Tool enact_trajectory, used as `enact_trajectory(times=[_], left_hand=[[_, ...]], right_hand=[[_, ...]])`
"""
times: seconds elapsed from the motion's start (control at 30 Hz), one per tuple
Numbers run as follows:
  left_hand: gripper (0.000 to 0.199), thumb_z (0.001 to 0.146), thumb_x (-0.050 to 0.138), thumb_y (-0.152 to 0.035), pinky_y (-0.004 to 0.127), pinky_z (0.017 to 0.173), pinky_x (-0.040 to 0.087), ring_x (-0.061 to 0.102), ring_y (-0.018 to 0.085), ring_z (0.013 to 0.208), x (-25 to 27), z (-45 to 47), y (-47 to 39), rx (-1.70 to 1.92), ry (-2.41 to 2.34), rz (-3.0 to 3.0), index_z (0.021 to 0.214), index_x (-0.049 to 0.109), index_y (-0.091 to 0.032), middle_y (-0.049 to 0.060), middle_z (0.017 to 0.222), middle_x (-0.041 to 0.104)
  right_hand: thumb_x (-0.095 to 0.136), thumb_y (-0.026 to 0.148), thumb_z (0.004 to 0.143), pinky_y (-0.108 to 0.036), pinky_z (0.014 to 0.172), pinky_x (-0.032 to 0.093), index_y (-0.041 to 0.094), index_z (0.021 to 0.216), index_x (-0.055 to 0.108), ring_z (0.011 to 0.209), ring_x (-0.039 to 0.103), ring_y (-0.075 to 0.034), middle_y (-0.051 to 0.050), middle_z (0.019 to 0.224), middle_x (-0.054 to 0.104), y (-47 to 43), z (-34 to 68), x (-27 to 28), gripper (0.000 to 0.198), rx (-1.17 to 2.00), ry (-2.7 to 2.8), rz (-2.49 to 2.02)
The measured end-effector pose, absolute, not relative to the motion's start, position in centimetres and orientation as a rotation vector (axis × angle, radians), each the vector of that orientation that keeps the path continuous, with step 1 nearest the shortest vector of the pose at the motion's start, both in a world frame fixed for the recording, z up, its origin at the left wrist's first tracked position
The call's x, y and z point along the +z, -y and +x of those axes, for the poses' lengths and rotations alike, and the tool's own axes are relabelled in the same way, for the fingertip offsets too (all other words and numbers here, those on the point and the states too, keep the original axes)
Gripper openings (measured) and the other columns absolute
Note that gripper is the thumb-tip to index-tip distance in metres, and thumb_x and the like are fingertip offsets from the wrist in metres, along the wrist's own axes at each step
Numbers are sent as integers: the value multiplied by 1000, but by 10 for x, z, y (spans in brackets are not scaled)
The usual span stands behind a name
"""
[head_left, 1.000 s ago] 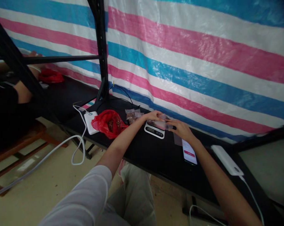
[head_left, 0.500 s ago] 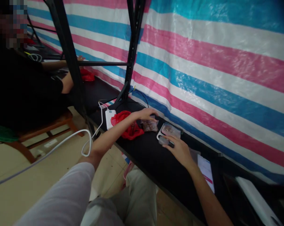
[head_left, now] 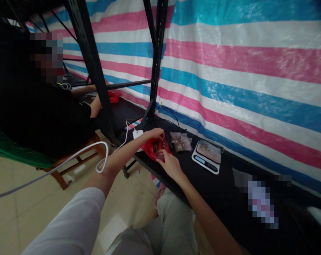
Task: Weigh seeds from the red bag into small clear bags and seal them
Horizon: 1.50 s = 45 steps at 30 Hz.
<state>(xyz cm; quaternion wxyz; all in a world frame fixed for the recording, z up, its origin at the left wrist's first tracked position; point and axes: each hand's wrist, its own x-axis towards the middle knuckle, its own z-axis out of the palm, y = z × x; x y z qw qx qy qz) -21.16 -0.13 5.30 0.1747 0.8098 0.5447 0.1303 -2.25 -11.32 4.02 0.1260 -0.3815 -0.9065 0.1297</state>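
A red plastic bag (head_left: 149, 150) lies open on the black shelf, with brown bits inside. My left hand (head_left: 157, 133) is closed at the bag's far rim, its fingers partly hidden. At the near side of the opening, my right hand (head_left: 171, 164) pinches a small clear plastic thing (head_left: 159, 155), too blurred to name more exactly. Just right of the bag lie several small clear packets (head_left: 181, 142) of brown bits. A white digital scale (head_left: 206, 156) stands farther right, a clear bag with a little brown material on its plate.
A white power bank (head_left: 138, 134) with a white cable sits behind my left forearm. Black metal posts (head_left: 156, 63) rise at the shelf's back. A clear bag (head_left: 240, 177) and a blurred phone lie at right. Another person in black (head_left: 43, 113) sits at left.
My right hand has moved left from the scale to the red bag, with the clear plastic thing. My left hand has gone from the packets back to the bag's rim. The view has shifted.
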Motion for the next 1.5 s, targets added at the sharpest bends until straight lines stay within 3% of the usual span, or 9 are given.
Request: enact_trajectory(times=[0.17,0.3,0.5,0.67,0.83,0.93,1.13,1.3,1.5], left_hand=[[20,72,51,-14,22,76,40,57,15,76,78,-207,8,563,-1400,2397,83,67,-17,3,83,67],[20,78,45,-17,22,75,40,57,14,77,96,-199,24,698,-1335,2428,86,64,-15,3,83,65],[19,80,48,-24,23,73,41,58,16,78,87,-194,33,666,-1420,2373,91,62,-14,5,87,64],[39,72,60,-31,22,74,41,58,18,86,60,-204,24,610,-1504,2237,106,58,-13,8,102,63],[28,76,54,-36,20,57,38,54,13,58,46,-207,19,353,-1558,2118,76,66,-10,4,65,64],[31,79,49,-32,21,52,35,50,11,52,44,-204,18,313,-1608,2099,67,64,-8,3,57,60],[29,82,42,-24,22,58,40,57,15,64,45,-201,28,272,-1704,2131,74,65,-7,8,72,65],[24,81,41,-16,24,74,42,59,20,91,42,-195,48,272,-1818,2151,87,64,-10,13,100,64],[31,85,33,-20,27,74,44,62,21,89,42,-186,61,320,-1971,2069,89,63,-13,12,92,66]], right_hand=[[51,32,83,-32,76,44,22,115,43,94,60,-22,-8,108,62,110,-1,53,35,171,2754,-1114],[53,30,82,-34,79,41,19,111,48,94,61,-24,-10,100,65,101,14,71,32,31,2824,-1157],[52,35,82,-33,78,41,19,117,46,94,61,-24,-11,100,66,87,21,81,39,20,2881,-1244],[49,39,83,-34,70,45,17,115,48,91,62,-27,-13,98,65,83,17,73,38,96,2843,-1438],[50,34,83,-35,72,46,14,110,51,91,61,-26,-15,99,64,87,-2,79,33,81,2767,-1514],[50,25,83,-33,76,46,12,108,53,99,57,-25,-16,105,60,88,-16,83,29,-78,2719,-1442],[49,18,82,-30,72,47,10,97,61,94,59,-24,-16,102,60,87,-10,79,20,-74,2756,-1548],[49,14,82,-30,68,48,10,93,63,87,62,-25,-15,94,62,95,-6,73,18,-91,2773,-1545],[52,18,82,-29,70,47,11,92,61,88,62,-23,-13,95,62,90,-15,60,15,25,2675,-1555]])
